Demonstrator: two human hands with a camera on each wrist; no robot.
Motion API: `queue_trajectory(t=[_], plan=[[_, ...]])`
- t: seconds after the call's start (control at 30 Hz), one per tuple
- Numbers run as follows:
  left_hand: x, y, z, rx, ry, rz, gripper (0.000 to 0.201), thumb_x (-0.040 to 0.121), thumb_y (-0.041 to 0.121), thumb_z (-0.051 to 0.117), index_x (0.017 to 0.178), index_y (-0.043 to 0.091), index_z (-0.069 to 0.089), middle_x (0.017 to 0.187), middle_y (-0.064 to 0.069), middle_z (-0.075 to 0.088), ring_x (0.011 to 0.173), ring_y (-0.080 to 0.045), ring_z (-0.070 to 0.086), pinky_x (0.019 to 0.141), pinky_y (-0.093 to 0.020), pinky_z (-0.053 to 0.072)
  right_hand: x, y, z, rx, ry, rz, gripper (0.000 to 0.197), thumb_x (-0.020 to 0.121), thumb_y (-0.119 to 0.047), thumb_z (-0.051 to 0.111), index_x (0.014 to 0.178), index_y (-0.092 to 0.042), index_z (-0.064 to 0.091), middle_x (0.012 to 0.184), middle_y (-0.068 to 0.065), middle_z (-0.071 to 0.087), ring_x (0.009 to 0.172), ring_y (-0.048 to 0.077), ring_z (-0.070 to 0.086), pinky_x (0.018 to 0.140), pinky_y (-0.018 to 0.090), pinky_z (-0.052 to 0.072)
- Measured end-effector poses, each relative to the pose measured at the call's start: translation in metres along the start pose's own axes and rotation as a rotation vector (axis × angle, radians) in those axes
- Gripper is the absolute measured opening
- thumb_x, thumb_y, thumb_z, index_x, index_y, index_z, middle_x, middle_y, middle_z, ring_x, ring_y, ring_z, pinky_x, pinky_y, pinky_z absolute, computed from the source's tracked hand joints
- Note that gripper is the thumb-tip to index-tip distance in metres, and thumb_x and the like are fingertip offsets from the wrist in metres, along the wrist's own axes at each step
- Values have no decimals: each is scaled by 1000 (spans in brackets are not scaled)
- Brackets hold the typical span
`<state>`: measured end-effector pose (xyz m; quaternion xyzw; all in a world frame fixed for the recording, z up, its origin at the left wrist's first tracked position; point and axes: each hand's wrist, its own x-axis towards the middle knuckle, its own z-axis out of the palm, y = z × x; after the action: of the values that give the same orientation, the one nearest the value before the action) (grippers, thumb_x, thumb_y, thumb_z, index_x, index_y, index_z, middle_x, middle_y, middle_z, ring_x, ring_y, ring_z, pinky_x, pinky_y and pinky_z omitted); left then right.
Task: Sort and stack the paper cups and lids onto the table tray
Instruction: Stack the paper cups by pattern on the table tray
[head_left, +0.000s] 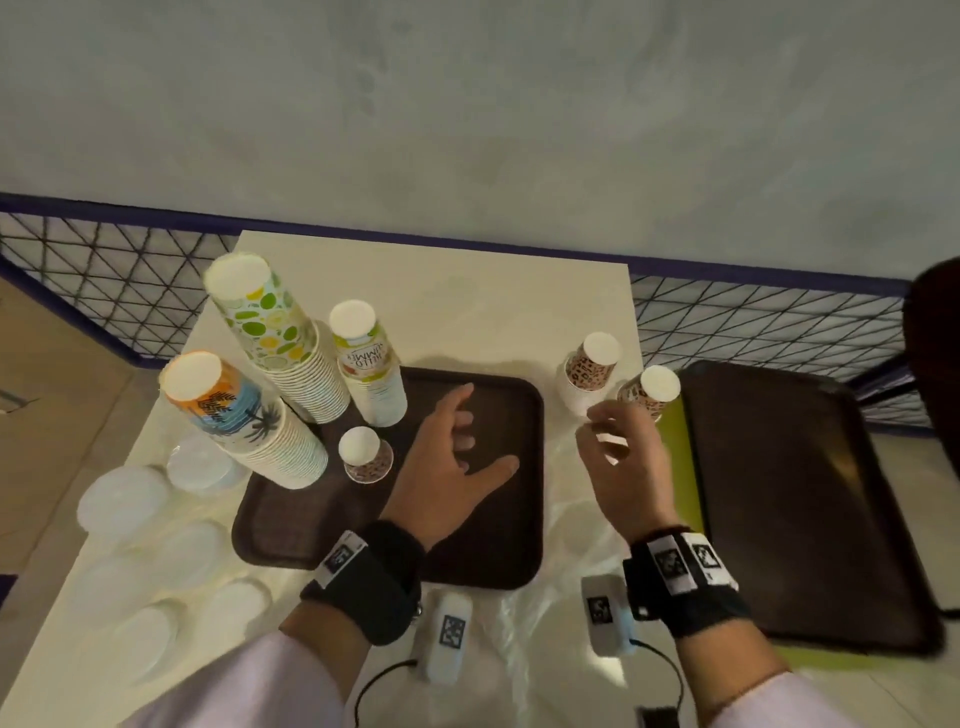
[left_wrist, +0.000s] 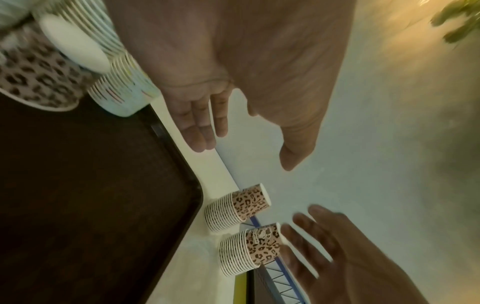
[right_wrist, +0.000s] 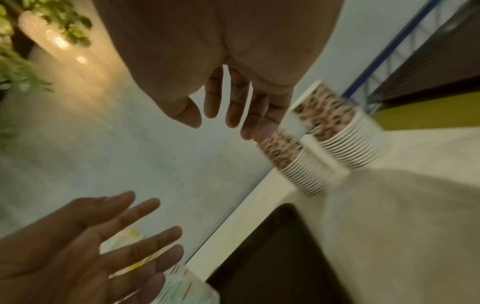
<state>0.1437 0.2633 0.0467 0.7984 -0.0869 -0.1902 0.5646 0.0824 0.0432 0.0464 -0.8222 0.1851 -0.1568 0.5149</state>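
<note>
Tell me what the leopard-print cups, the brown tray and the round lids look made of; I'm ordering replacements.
Leopard-print cups: paper, matte printed wall with white rolled rims showing where they nest. Brown tray: probably moulded plastic, dark, faintly textured, rounded raised rim. Round lids: likely thin translucent plastic, milky and slightly glossy; the blur leaves that open.

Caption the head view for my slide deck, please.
Both hands, left hand and right hand, hover empty above tray beside stacked cups.
</note>
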Motion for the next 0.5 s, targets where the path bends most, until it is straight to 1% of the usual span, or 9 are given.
queue_trajectory(t=[0.03, 0.1, 0.17, 0.23, 0.3, 0.37, 0.4, 0.43, 0.5], plan=[[9, 1, 10, -8, 4, -13, 95, 79, 41, 88, 155, 46, 30, 140, 7, 50, 115, -8, 60, 91, -28, 57, -1, 9, -13, -12, 37, 26, 21, 91, -8, 71, 105, -20, 61, 104, 1, 65, 91, 10, 65, 67, 14, 51], [28, 4, 30, -15, 16, -26, 99, 79, 42, 88, 157, 43, 27, 142, 3, 49, 115, -9, 60, 97, -37, 59, -2, 25, -37, -1, 107, 100, 19, 92, -8, 70, 104, -18, 60, 100, 8, 64, 82, 3, 61, 64, 9, 48], [47, 6, 49, -20, 29, -31, 100, 79, 42, 89, 157, 43, 26, 142, 1, 48, 114, -8, 60, 100, -42, 58, 2, 46, -54, 25, 160, 153, 28, 89, -8, 72, 110, -18, 57, 101, 15, 63, 73, -1, 56, 65, 11, 48], [65, 7, 68, -14, 37, -37, 100, 78, 42, 89, 157, 45, 27, 143, 1, 47, 112, -6, 60, 102, -40, 56, 11, 69, -63, 33, 174, 194, 45, 85, -11, 78, 119, -23, 52, 107, 11, 60, 80, 8, 58, 71, 20, 53], [81, 8, 86, -1, 36, -31, 99, 78, 41, 89, 156, 46, 28, 142, -1, 46, 111, -7, 60, 100, -36, 55, 23, 88, -67, 24, 146, 224, 62, 81, -17, 83, 131, -24, 46, 115, 3, 56, 94, 16, 62, 80, 30, 57], [97, 7, 101, 8, 28, -23, 96, 79, 41, 89, 154, 49, 29, 140, -2, 46, 113, -12, 59, 99, -33, 54, 37, 99, -67, -20, 100, 230, 74, 79, -20, 85, 139, -24, 42, 130, 3, 53, 110, 15, 61, 89, 24, 55], [106, 8, 107, 13, 22, -20, 95, 79, 41, 89, 154, 50, 30, 139, -2, 46, 115, -15, 59, 101, -35, 53, 45, 103, -66, -17, 86, 211, 76, 78, -20, 86, 140, -25, 41, 135, 3, 52, 116, 13, 60, 92, 21, 54], [115, 8, 114, 23, 14, -21, 94, 79, 41, 89, 153, 51, 31, 138, -2, 46, 118, -18, 58, 103, -37, 53, 53, 108, -65, -10, 67, 186, 76, 77, -22, 87, 139, -27, 42, 137, 2, 51, 120, 12, 59, 95, 22, 54], [131, 8, 126, 38, -6, -39, 95, 78, 40, 89, 154, 49, 33, 143, -6, 45, 126, -22, 54, 107, -39, 50, 67, 117, -60, -18, 28, 162, 77, 74, -34, 87, 138, -29, 44, 137, -3, 51, 122, 11, 58, 99, 34, 55]])
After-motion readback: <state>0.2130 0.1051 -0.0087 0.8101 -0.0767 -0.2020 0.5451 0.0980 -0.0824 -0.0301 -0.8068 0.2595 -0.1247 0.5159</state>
